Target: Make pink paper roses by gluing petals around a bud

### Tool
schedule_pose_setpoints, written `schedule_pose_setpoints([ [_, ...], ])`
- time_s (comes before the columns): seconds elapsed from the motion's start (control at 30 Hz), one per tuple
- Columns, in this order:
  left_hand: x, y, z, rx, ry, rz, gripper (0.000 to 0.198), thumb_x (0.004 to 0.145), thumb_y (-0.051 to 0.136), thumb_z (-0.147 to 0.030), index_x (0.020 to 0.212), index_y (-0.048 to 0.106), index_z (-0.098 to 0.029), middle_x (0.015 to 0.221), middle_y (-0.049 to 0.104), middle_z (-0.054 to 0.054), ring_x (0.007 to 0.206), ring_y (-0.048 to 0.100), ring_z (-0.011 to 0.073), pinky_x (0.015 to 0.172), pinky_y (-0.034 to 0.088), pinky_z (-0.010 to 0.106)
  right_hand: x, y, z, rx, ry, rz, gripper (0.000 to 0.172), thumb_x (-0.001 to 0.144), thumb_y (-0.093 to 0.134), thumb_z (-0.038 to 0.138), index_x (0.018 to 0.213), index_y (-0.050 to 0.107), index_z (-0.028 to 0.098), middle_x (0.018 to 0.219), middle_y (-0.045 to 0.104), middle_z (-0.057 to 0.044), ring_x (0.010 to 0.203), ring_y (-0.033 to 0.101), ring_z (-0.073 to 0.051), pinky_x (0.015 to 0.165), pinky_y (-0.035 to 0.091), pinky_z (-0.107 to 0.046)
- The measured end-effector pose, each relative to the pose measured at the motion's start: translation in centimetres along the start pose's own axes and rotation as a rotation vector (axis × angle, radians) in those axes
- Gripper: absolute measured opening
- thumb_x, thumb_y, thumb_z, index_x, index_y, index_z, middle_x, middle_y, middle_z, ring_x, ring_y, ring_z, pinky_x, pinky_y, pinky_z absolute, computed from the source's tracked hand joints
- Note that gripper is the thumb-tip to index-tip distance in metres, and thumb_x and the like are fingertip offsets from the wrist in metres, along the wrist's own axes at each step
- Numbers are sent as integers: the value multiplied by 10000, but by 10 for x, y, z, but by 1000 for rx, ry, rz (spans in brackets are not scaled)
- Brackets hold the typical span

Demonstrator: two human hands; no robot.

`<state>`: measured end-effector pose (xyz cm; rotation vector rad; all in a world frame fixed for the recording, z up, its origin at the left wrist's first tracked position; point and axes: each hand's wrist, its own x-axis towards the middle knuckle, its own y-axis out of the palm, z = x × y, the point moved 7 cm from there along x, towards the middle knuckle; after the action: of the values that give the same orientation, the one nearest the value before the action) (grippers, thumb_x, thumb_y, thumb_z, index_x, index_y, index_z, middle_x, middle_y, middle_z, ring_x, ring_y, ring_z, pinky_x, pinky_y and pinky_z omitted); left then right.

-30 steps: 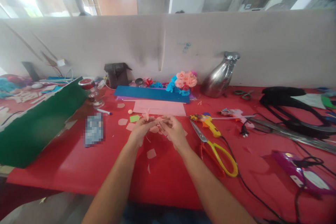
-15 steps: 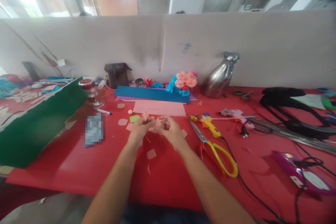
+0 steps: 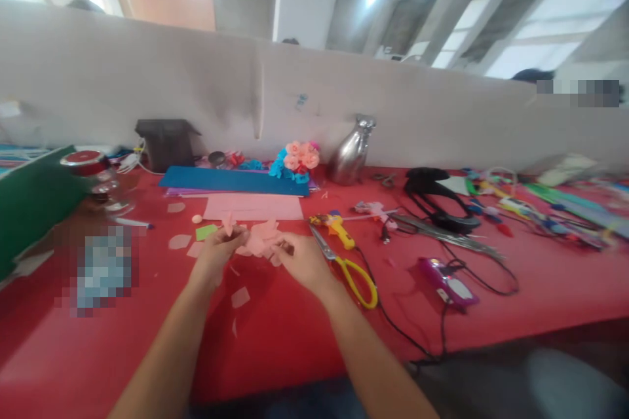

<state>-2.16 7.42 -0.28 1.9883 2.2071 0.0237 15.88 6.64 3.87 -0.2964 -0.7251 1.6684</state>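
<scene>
My left hand [image 3: 219, 254] is closed in a pinch on a small folded pink paper piece [image 3: 228, 222], which sticks up above the fingers. Across from it, my right hand [image 3: 305, 263] has its fingertips together at the edge of a loose cluster of pink paper pieces [image 3: 263, 236]; they seem to pinch one piece, though blur hides the exact hold. A flat pink sheet [image 3: 255, 207] lies just beyond both hands. Left of my left hand are a green paper piece [image 3: 206, 232], a small round ball [image 3: 197, 218] and more pink cut-outs [image 3: 179, 241].
To the right lie yellow-handled scissors [image 3: 356, 281], a yellow glue gun [image 3: 341, 230] with its cord and a purple device [image 3: 448, 285]. Behind stand a blue sheet stack [image 3: 221, 180], paper flowers [image 3: 301, 158] and a metal jug [image 3: 351, 150]. A red-lidded jar [image 3: 93, 177] is at left.
The view has swung to the right, so the table things sit further left. My hands, close together before, are now apart, with my right hand at the pink paper cluster.
</scene>
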Motion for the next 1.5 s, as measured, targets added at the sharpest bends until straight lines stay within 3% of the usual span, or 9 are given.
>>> schedule_pose_setpoints([
  [0.13, -3, 9, 6, 72, -44, 69, 256, 582, 752, -380, 691, 687, -158, 564, 576, -1, 484, 427, 97, 474, 301, 231, -10, -84, -52, -216, 206, -373, 152, 767, 536, 228, 853, 662, 218, 846, 706, -55, 828, 634, -214, 734, 458, -314],
  [0.2, -5, 15, 10, 122, -69, 113, 234, 588, 746, -367, 695, 702, -163, 640, 639, 21, 582, 526, 132, 552, 374, 240, -10, -105, -86, -336, 398, -323, 199, 695, 592, 183, 880, 662, 210, 881, 706, -66, 888, 625, -227, 759, 443, -307],
  [0.47, -11, 36, 12, 197, -55, 229, 214, 559, 731, -268, 664, 578, -161, 609, 574, -25, 584, 513, 122, 583, 370, 232, 13, -108, -138, -316, 562, -219, 152, 578, 605, 120, 710, 644, 184, 779, 691, -97, 881, 620, -286, 723, 408, -314],
  [0.67, -10, 41, 11, 256, 11, 371, 112, 605, 647, -198, 621, 539, -171, 578, 518, -36, 547, 464, 106, 551, 342, 222, 3, -107, -118, -165, 557, -261, 242, 677, 535, 256, 900, 595, 185, 758, 649, -48, 706, 599, -210, 599, 421, -291],
  [0.8, -6, 39, 21, 278, 10, 407, 44, 614, 627, -191, 645, 634, -161, 673, 628, 18, 658, 564, 157, 637, 413, 256, -17, -87, -83, 462, 498, -69, 250, 705, 583, 442, 782, 583, 204, 679, 609, -29, 568, 547, -152, 483, 403, -259],
  [0.93, -1, 36, 33, 315, -29, 422, 67, 564, 635, -159, 628, 653, -158, 628, 621, 10, 621, 563, 157, 607, 416, 256, -39, -81, -56, 660, 472, -51, 343, 702, 623, 542, 724, 522, 214, 562, 520, 19, 466, 469, -112, 428, 376, -241],
  [1.07, 0, 36, 35, 357, -35, 433, 96, 529, 633, -135, 621, 629, -160, 586, 591, -10, 563, 533, 138, 551, 386, 238, -63, -77, -46, 621, 473, -118, 355, 641, 725, 443, 853, 556, 213, 674, 614, 1, 571, 578, -139, 537, 470, -257],
  [1.23, -1, 37, 35, 449, -4, 449, 107, 522, 630, -141, 625, 645, -163, 593, 607, -3, 575, 547, 152, 518, 379, 229, -87, -59, -38, 355, 446, -20, 368, 703, 689, 428, 959, 583, 185, 663, 632, -20, 572, 580, -153, 504, 462, -252],
  [1.5, 2, 36, 35, 558, 70, 441, 77, 529, 642, -174, 604, 626, -172, 578, 587, -11, 560, 532, 147, 498, 350, 224, -96, -26, -33, 204, 283, 70, 401, 791, 600, 411, 1154, 531, 253, 1113, 652, -56, 964, 631, -248, 761, 529, -347],
])
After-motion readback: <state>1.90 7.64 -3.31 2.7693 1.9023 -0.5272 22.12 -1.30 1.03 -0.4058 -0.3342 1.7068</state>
